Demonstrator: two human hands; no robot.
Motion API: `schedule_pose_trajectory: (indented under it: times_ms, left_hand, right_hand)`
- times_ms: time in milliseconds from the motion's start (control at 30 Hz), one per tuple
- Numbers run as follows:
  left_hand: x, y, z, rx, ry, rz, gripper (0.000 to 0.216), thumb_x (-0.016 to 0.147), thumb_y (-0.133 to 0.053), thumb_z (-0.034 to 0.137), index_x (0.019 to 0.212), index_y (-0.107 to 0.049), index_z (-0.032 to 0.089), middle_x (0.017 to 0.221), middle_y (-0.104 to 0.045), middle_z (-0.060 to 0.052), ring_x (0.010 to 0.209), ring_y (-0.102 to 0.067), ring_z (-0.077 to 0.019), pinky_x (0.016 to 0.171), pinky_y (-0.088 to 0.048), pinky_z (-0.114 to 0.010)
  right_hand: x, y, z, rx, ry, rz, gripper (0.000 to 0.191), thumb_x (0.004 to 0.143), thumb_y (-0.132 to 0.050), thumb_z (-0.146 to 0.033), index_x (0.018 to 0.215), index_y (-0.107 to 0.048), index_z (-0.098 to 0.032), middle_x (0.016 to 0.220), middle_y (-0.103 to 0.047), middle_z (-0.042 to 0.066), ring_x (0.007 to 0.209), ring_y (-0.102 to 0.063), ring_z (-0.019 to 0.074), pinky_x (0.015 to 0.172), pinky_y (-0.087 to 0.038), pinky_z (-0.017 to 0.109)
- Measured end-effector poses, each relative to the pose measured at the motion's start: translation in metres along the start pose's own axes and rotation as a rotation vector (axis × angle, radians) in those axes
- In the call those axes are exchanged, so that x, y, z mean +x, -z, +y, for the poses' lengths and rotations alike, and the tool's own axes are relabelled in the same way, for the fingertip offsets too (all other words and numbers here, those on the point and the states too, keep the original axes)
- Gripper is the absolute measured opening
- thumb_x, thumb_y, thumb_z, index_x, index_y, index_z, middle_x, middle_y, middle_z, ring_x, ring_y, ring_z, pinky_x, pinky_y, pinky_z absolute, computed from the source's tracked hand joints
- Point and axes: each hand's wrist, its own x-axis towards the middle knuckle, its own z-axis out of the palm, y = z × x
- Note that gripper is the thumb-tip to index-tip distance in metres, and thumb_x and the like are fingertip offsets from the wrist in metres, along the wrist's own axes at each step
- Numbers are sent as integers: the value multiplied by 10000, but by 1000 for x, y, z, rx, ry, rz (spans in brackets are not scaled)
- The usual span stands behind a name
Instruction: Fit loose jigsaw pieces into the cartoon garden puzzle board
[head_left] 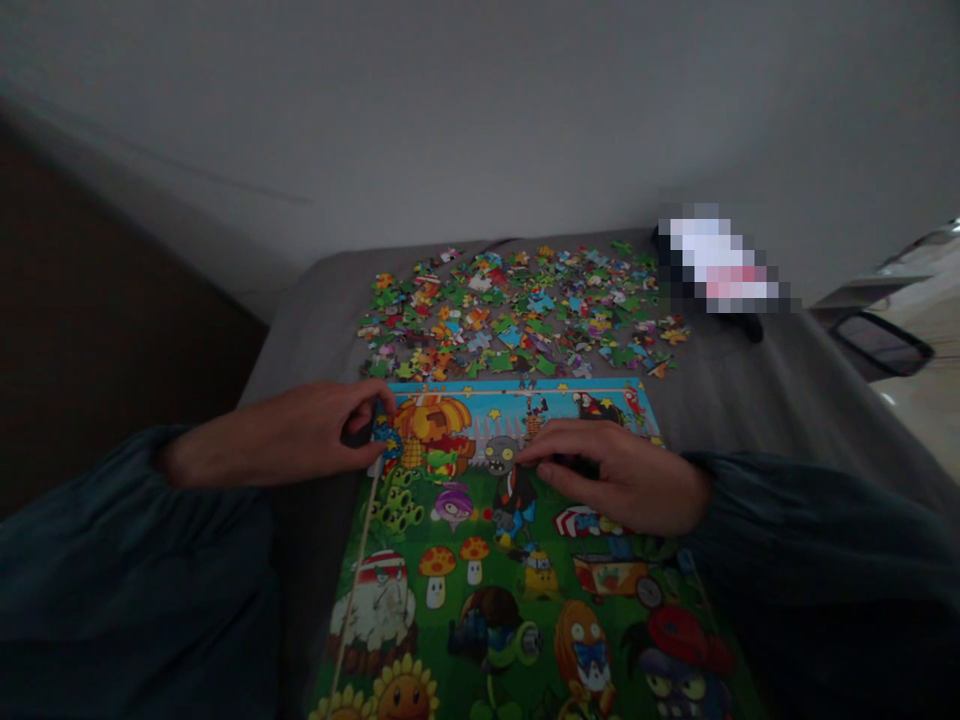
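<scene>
Pinched in left hand [300,440] fingertips: small blue cardboard puzzle piece [387,437], at upper-left edge of colourful cartoon puzzle sheet [465,600]. Light, thin, probably bendable; best gripped by its edges. Beside it, right hand [622,480] half-curled on sheet, hold impossible to tell.

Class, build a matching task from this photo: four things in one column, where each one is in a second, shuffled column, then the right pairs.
1. left hand
2. right hand
3. loose puzzle pieces
4. sunflower

A. far side of the grey surface, beyond the puzzle picture
B. on the picture, fingertips beside the grey zombie
C. bottom edge of the picture
D. picture's top left corner, pinching a blue piece by the pumpkin

Pairs: 1-D, 2-B, 3-A, 4-C
</scene>
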Motion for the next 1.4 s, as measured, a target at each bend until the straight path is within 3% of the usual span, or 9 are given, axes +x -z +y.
schedule_pose_trajectory:
  times_ms: [100, 200, 333, 433, 533, 1000, 1133, 1233, 1400]
  left_hand:
    - [-1, 8, 6, 3, 4, 80, 417, 879, -596, 546, 1104, -613, 195, 686, -557, 32, 582, -509, -139, 565, -341, -287]
    - [2, 15, 16, -7, 70, 313, 379, 940, -514, 510, 1099, -627, 186, 671, -518, 30, 594, -485, -145, 582, -338, -302]
    - [18, 9, 19, 0, 80, 598, 375, 962, -490, 469, 1126, -657, 176, 916, -615, -49, 800, -570, -205, 738, -430, -341]
    - [32, -4, 9, 44, 11, 602, 393, 952, -533, 490, 1146, -692, 187, 1116, -625, -110, 1046, -585, -284, 953, -445, -425]
    - [42, -13, -2, 55, -8, 575, 409, 935, -559, 531, 1127, -722, 210, 1174, -634, -126, 1146, -566, -316, 1041, -416, -472]
    - [53, -5, -11, 20, 10, 540, 340, 930, -541, 510, 905, -688, 205, 962, -691, -105, 970, -619, -286, 958, -457, -454]
    - [72, 6, -12, 31, 36, 618, 355, 945, -520, 500, 1030, -700, 206, 1060, -686, -104, 1038, -604, -280, 991, -448, -438]
    - [92, 13, -9, 34, -38, 668, 438, 967, -490, 528, 1157, -714, 204, 1156, -659, -102, 1136, -573, -281, 1053, -414, -440]
    - [111, 5, -12, 89, -130, 584, 423, 972, -545, 510, 1276, -693, 256, 1329, -591, -102, 1259, -502, -287, 1124, -326, -500]
  right_hand:
    - [0, 0, 0, 3, -5, 7, 256, 986, -513, -206, 1139, -716, -169, 1023, -726, 65, 921, -671, 159, 812, -524, 303]
    - [0, 0, -1, 2, -1, 8, 250, 983, -515, -202, 1126, -719, -180, 1019, -731, 64, 912, -676, 162, 810, -532, 310]
    - [0, 0, -1, -9, 6, 12, 245, 985, -514, -214, 1108, -725, -192, 1041, -740, 67, 925, -685, 167, 819, -542, 314]
    - [1, -1, 0, -11, 9, 11, 251, 990, -511, -227, 1117, -722, -181, 1056, -738, 77, 920, -685, 168, 804, -545, 314]
    - [1, -1, 1, -2, 23, 1, 269, 998, -493, -229, 1131, -716, -162, 1054, -733, 89, 934, -683, 175, 824, -549, 332]
    - [2, -2, 5, 0, 60, 21, 252, 987, -507, -198, 1126, -713, -158, 1048, -732, 95, 953, -676, 185, 852, -541, 350]
    - [3, -2, 4, -20, 60, 19, 245, 982, -512, -183, 1123, -712, -162, 1021, -725, 83, 932, -664, 176, 841, -535, 343]
    - [4, -2, 3, -26, 61, 14, 249, 983, -508, -185, 1122, -713, -157, 1019, -721, 82, 930, -661, 173, 829, -532, 332]
    - [3, -3, 3, -19, 50, 16, 250, 982, -506, -188, 1114, -715, -149, 1014, -724, 90, 926, -661, 179, 835, -531, 343]
